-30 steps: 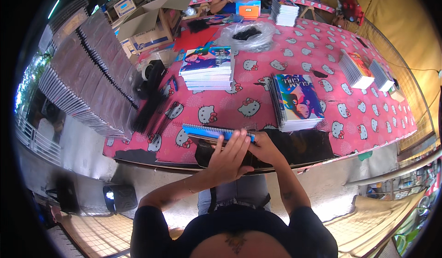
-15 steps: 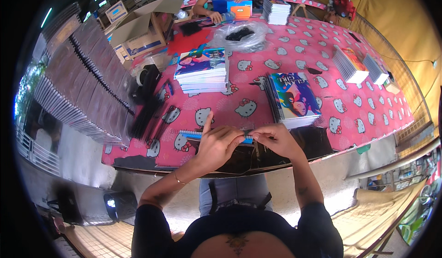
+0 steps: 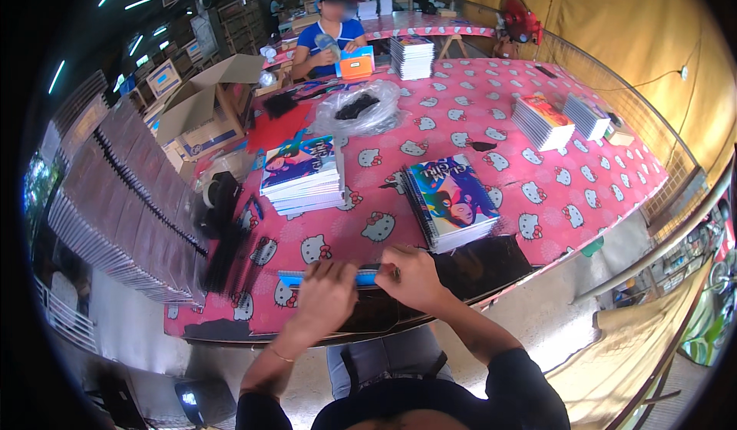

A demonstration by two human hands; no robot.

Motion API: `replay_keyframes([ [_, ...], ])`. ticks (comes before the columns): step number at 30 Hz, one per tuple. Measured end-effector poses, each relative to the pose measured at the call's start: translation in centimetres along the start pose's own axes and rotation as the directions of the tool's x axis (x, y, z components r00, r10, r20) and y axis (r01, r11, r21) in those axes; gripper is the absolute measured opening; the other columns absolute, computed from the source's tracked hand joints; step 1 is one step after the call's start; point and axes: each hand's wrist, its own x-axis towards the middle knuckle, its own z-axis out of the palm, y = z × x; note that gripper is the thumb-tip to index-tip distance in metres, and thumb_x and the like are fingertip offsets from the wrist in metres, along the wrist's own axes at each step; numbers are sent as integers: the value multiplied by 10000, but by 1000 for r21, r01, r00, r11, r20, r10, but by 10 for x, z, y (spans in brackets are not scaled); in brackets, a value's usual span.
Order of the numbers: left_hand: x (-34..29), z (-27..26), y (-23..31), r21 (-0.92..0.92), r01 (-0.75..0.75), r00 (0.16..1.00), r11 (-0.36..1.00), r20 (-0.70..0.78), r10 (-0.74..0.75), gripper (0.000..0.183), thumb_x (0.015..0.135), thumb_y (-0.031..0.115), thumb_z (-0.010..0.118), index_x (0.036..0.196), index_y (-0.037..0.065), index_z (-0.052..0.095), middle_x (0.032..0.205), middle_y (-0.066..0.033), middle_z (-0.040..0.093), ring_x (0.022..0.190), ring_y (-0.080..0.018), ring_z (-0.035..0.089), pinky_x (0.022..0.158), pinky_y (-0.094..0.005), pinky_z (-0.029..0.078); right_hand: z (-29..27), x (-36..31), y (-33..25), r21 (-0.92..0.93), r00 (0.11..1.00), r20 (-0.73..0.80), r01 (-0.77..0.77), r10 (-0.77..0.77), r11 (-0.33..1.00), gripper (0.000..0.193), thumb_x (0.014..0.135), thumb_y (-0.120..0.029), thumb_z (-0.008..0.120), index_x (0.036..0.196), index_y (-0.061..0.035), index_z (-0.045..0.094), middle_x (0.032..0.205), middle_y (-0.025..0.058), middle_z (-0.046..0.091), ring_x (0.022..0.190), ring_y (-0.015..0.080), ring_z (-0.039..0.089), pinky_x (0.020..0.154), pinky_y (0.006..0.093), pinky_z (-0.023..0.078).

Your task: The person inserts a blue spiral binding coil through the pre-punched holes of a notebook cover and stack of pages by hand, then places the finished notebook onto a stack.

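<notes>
A notebook with a blue edge lies at the table's front edge, its dark binding strip along the far side. My left hand bears down on its left part with fingers curled over the binding; motion blurs it slightly. At the right end of the strip, my right hand is closed in a pinch. Both palms hide much of the notebook. Just beyond the right hand stands a stack of spiral notebooks with colourful covers. Another stack of notebooks sits farther left.
Black binding strips lie at the left, beside tall piles of notebooks. An open cardboard box and a plastic bag are farther back. A co-worker in blue handles a booklet across the table. More notebooks stand right.
The view has tilted up, so the table sits lower in the picture. My left hand's raised forefinger has come down, and the hand has shifted left along the binding. The co-worker's hand has lifted.
</notes>
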Motion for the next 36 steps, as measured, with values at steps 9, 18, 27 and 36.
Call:
replay_keyframes([
  [9, 150, -5, -15, -138, -556, 683, 820, -638, 356, 371, 795, -85, 609, 1147, 31, 601, 1206, -162, 667, 1109, -336, 648, 977, -475, 492, -154, -32, 153, -82, 917, -164, -380, 363, 921, 615, 901, -155, 745, 1444, -4, 498, 1426, 238, 554, 1320, 351, 539, 1080, 423, 436],
  [18, 180, 154, -48, -290, -597, 787, 748, -33, 616, 344, 837, -74, 570, 1159, 40, 611, 1435, -126, 563, 1377, -259, 508, 1192, -489, 362, -152, -39, 189, 304, 880, 77, -468, 469, 829, 613, 943, 44, 630, 1517, 14, 418, 1451, 115, 547, 1187, 147, 564, 998, 278, 464],
  [27, 173, 150, -27, -182, -548, 830, 816, -1, 557, 387, 875, -3, 556, 1260, 21, 586, 1456, -163, 535, 1395, -293, 486, 1153, -502, 400, -159, -39, 181, 304, 865, 101, -497, 491, 813, 609, 944, 15, 589, 1528, -11, 418, 1429, 77, 564, 1150, 135, 568, 1009, 273, 443],
  [36, 168, 104, -83, -96, -387, 911, 917, -190, 365, 298, 783, 86, 699, 1079, 53, 693, 1184, -162, 679, 1204, -325, 613, 1003, -439, 509, -164, -68, 188, 292, 871, -186, -392, 454, 872, 603, 886, -16, 613, 1476, -20, 490, 1423, 151, 558, 1268, 244, 543, 1051, 349, 423],
])
